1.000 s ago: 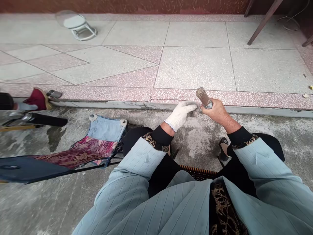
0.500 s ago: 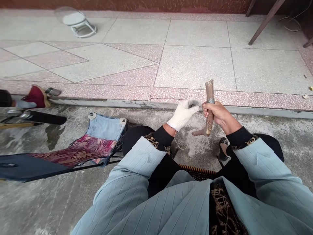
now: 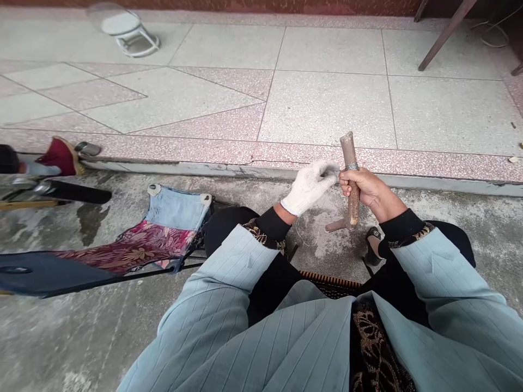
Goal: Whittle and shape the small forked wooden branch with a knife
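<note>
My right hand (image 3: 365, 185) is bare and wrapped round a brown wooden stick (image 3: 348, 148), which stands nearly upright with a short side branch at its lower end. Just above my fist, a band of thin greyish wire (image 3: 352, 165) is wound about the stick. My left hand (image 3: 308, 188), in a white knitted glove, is closed in a pinch close to the stick's left side. A fine strand seems to run from its fingertips towards the band. Below the glove hangs a loop of thin pale strand (image 3: 309, 245); where it starts is hidden.
To the left stands a folding chair (image 3: 131, 247) with patched fabric. Another person's red shoe (image 3: 61, 158) rests beside a can (image 3: 87, 148) at the step edge (image 3: 196, 167). A white stool (image 3: 133, 32) is on the tiles, and a wooden leg (image 3: 445, 35) slants down at upper right.
The stick's top has tipped slightly left and its lower end has shifted a little right. My left hand has turned slightly, still pinching near the stick. My right hand keeps its grip.
</note>
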`<state>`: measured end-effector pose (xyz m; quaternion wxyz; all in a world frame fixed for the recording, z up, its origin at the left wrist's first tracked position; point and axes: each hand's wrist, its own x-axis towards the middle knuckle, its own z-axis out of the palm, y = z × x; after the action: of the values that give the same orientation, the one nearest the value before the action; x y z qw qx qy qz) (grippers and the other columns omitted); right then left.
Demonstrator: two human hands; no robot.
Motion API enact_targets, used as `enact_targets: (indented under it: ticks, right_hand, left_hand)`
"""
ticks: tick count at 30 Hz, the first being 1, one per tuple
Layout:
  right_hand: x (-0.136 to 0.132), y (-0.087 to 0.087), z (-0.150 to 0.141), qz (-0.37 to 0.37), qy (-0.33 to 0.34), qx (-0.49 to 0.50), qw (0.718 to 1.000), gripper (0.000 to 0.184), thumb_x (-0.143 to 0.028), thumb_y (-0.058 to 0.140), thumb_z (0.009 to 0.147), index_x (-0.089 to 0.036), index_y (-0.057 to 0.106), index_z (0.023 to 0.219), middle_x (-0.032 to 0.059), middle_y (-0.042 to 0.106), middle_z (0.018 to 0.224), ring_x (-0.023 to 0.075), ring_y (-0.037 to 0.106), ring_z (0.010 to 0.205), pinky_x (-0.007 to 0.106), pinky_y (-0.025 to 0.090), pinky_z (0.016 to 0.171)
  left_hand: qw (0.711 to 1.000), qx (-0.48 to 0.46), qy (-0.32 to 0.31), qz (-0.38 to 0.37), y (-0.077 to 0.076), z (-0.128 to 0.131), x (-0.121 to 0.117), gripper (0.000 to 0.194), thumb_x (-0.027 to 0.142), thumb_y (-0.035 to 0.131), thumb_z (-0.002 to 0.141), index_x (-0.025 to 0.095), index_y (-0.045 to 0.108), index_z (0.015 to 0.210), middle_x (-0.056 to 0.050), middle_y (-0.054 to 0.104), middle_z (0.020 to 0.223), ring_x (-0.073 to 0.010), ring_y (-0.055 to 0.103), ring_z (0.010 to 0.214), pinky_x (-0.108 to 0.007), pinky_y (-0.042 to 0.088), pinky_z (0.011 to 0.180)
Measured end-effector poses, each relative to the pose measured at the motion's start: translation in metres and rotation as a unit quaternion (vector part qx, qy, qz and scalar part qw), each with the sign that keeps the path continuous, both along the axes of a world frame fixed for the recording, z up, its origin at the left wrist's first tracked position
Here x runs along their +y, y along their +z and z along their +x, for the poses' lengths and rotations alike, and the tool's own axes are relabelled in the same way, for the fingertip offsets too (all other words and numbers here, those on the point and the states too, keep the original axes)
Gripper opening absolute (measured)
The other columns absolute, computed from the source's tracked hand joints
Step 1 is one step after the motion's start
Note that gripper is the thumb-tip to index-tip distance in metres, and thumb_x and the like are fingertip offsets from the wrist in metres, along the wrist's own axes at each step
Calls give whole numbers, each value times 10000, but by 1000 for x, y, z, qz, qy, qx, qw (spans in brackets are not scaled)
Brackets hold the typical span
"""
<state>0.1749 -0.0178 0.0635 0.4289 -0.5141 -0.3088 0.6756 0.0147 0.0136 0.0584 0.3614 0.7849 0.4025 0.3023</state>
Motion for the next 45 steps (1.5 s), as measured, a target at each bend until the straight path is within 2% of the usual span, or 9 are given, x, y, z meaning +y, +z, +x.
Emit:
enact_targets:
  ticks: [6,12,14,18,20,24,30,37,45]
  right_hand:
    - [-1,4,-5,15,-24,-213,977,105,-200,586,596,-186,481,593,-33,470,466,91,423,407,231,347,408]
    - [7,-4,3,74,-25,-511,856,196,-352,625,615,-175,541,626,-7,519,526,125,463,492,252,321,467]
    - [10,-10,5,105,-34,-561,821,210,-372,616,630,-169,564,642,8,548,572,136,483,539,259,339,508]
    - [13,-20,6,129,-76,-595,790,183,-343,585,653,-161,595,681,31,589,623,154,518,590,261,373,546]
    - [14,-22,6,124,-108,-567,807,181,-336,579,657,-160,596,693,34,598,619,156,533,581,254,388,530]
    - [14,-23,4,73,-136,-414,897,113,-267,558,644,-159,584,669,13,585,532,135,533,479,225,400,447]
    - [14,-23,3,64,-171,-211,960,10,-158,546,603,-159,550,612,-11,568,504,92,527,432,178,378,385]
    - [13,-16,1,42,-162,-149,975,15,-134,553,614,-149,554,616,7,603,557,90,543,447,178,372,373]
    - [12,-18,2,99,-107,-152,978,59,-158,570,630,-152,574,571,-16,558,506,74,479,428,190,401,420]
  left_hand:
    - [977,159,0,144,2,-4,8,125,236,564,840,179,646,915,-49,624,888,-188,564,853,-308,416,751]
    - [931,271,-1,243,11,-5,7,157,312,581,844,183,667,869,-105,588,1064,-277,512,1025,-387,388,800]
    - [942,255,-16,216,10,-4,6,163,311,568,847,180,662,872,-91,615,1009,-268,530,998,-384,389,806]
    - [985,166,-31,27,2,-1,1,243,313,461,893,172,650,947,-23,613,740,-173,563,718,-291,403,665]
    - [992,94,-61,-55,0,1,-3,295,324,420,907,163,637,1024,-1,600,698,-139,550,645,-255,402,621]
    - [983,50,-92,-150,-2,6,-12,297,315,403,900,144,623,1002,4,602,660,-111,530,542,-226,393,551]
    - [972,203,-119,-22,-15,14,-20,261,285,404,893,175,639,863,-37,667,767,-172,613,700,-260,411,634]
    - [951,288,-93,66,-25,13,-18,358,407,369,919,195,652,970,-57,681,812,-224,639,735,-300,418,635]
    - [997,29,51,-44,-15,11,-16,245,361,484,881,196,633,985,-21,684,947,-158,622,855,-267,466,770]
